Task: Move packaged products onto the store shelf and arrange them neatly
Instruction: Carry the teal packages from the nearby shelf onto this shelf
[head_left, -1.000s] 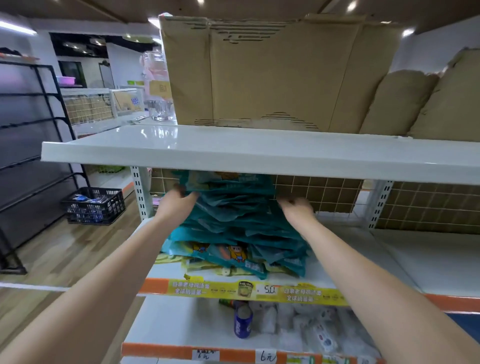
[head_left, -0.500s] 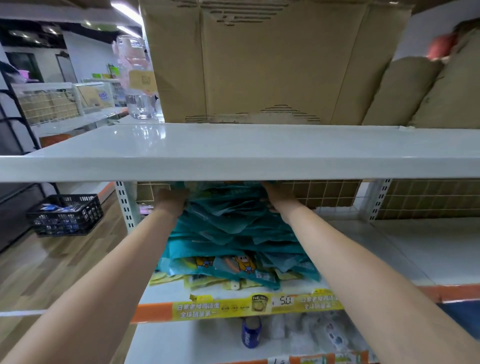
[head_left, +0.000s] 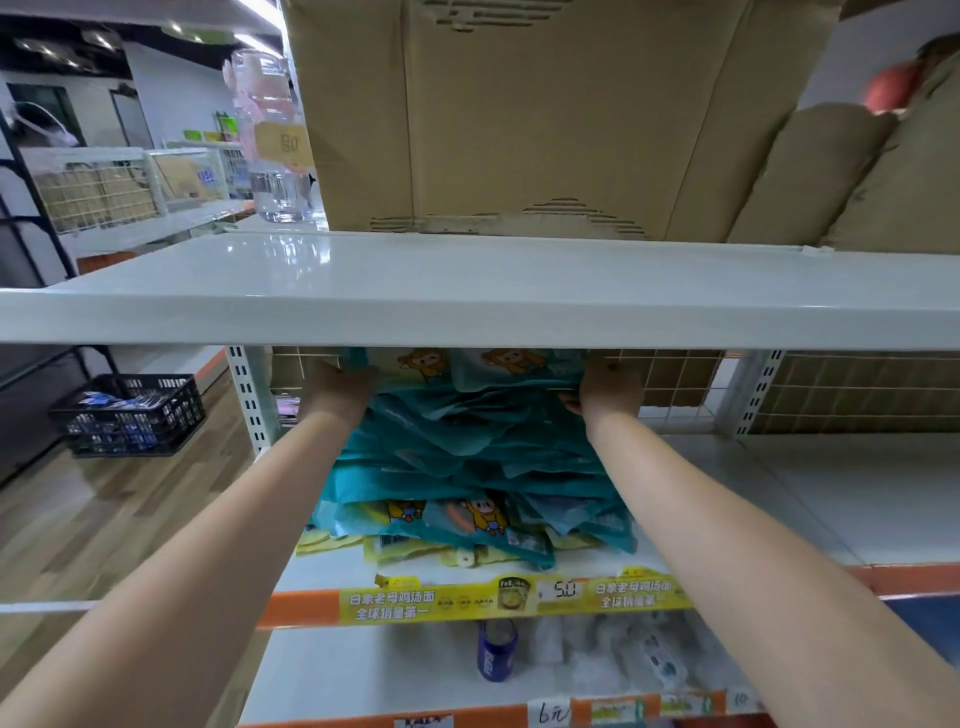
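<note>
A: Shelving? 
B: Glossy white metal upper shelf board (head_left: 467, 291), flat and reflective, carrying a large brown corrugated cardboard box (head_left: 545, 114). Below, white metal middle shelf (head_left: 779, 499) with orange front strip and yellow printed price label (head_left: 509, 597); wire-grid back panel (head_left: 675, 379) behind.

A: Product? 
B: Slumped stack of teal plastic snack pouches with cartoon figures (head_left: 467, 457), soft and crinkled, lying on the middle shelf, leaning back toward the grid. Yellow flat pouches (head_left: 395, 551) underneath at the front edge.

A: Hands? 
B: Left hand (head_left: 337, 389) pressed against the stack's upper left side; fingers hidden behind the pouches, grip not discernible. Right hand (head_left: 608, 389) against the upper right side, fingers curled around the pouch edges, partly hidden by the upper board.

A: Smaller items? 
B: Black plastic lattice crate (head_left: 130, 415) on wooden floor, left. Blue cylindrical can (head_left: 496, 652) on the lower shelf.
</note>
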